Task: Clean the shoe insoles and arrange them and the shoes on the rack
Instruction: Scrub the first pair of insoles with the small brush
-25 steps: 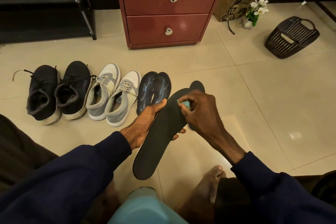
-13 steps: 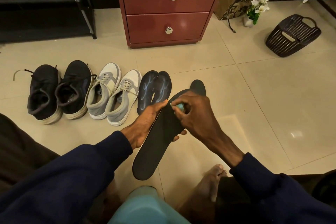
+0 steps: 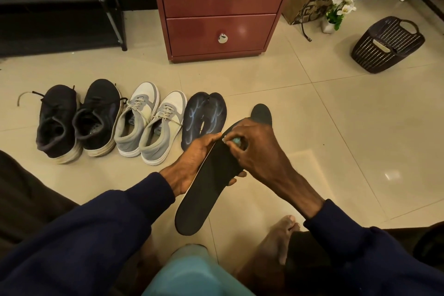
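A: Where's the insole?
B: In front of the drawers, left hand gripping it underneath
A: And the right hand?
B: Pinching a teal cloth onto it; shoes sit left-front of the drawers

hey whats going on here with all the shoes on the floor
A person is cleaning shoe insoles. Their left hand holds a black insole from underneath, while the right hand pinches what looks like a small teal cloth against its top side. A second insole lies on the tiles just behind. The black shoes and grey-and-white shoes sit in a row on the floor, not yet on the rack.
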